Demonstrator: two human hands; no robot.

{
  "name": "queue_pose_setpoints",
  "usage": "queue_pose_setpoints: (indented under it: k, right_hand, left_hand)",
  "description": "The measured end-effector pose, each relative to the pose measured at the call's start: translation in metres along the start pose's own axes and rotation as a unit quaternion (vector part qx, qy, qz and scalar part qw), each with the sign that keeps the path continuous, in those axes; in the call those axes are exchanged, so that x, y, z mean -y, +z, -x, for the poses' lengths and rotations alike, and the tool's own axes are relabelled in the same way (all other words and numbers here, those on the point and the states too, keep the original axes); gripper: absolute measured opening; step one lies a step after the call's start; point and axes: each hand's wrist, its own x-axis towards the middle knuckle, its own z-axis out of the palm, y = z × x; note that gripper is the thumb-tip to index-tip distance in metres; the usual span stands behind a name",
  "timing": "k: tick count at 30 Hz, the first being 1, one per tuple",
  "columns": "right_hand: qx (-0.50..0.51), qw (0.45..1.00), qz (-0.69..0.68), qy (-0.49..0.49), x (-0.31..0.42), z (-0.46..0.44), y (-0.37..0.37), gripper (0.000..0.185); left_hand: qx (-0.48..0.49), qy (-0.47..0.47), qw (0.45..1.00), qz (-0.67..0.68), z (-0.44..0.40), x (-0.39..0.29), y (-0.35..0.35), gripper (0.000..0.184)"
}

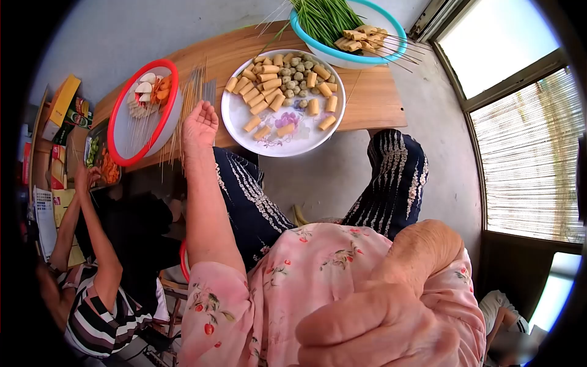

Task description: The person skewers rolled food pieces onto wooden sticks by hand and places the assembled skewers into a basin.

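My left hand [200, 125] rests palm up at the table's front edge, fingers loosely curled and nothing visible in the palm. Beside it lies a bundle of thin wooden skewers [194, 92]. Just to its right is a white floral plate [238, 131] with short tan rolls [269, 85] and grey-green balls [298, 74] on it. Large and close to the camera, my right hand [379, 324] is raised before my chest with its fingers folded in. Whatever it may hold is hidden.
A red-rimmed basin [174, 113] holds skewered white and orange pieces. A turquoise-rimmed basin [400, 37] holds green stalks [324, 24] and skewered rolls [361, 40]. At left, another person's hands [85, 177] work near a tray of vegetables [110, 168]. Someone else sits at lower right.
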Motion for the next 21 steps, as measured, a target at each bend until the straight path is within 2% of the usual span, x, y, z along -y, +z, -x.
queue_pose_setpoints:
  k: [3,5,9,11,12,15,16,18,19,21]
  right_hand:
    - [-0.066,0.997,0.016,0.039,0.013,0.007,0.030,0.015]
    - [-0.050,0.997,0.004,0.051,0.022,0.010,0.033,0.017]
    - [0.028,0.999,-0.028,0.019,0.020,0.012,0.013,0.033]
    - [0.107,0.992,-0.060,0.028,0.009,0.008,-0.015,0.027]
    - [0.181,0.977,-0.093,0.057,0.004,0.005,-0.035,0.015]
    - [0.293,0.950,0.017,0.106,-0.009,0.024,-0.052,0.013]
    - [0.377,0.914,0.077,0.128,-0.022,0.043,-0.067,0.020]
    - [0.427,0.862,0.174,0.210,-0.060,0.094,-0.093,0.028]
    - [0.457,0.800,0.248,0.298,-0.073,0.117,-0.107,0.017]
    - [0.396,0.781,0.320,0.362,-0.103,0.167,-0.143,0.003]
  left_hand:
    - [-0.008,0.002,1.000,-0.005,-0.002,0.000,-0.004,0.011]
    - [-0.009,0.006,1.000,-0.008,0.001,0.001,-0.003,0.010]
    - [0.013,0.018,0.999,-0.031,0.011,0.006,0.001,0.015]
    - [0.014,0.015,0.999,-0.025,0.014,0.008,0.002,0.014]
    - [0.018,0.016,1.000,-0.019,0.016,0.008,0.001,0.014]
    - [0.051,0.031,0.998,-0.008,0.027,0.011,0.003,0.013]
    - [0.075,0.042,0.996,-0.004,0.032,0.013,0.003,0.013]
    - [0.105,0.053,0.993,0.003,0.042,0.017,0.005,0.015]
    - [0.111,0.052,0.992,0.005,0.048,0.019,0.008,0.016]
    - [0.122,0.075,0.989,-0.029,0.060,0.027,0.011,0.018]
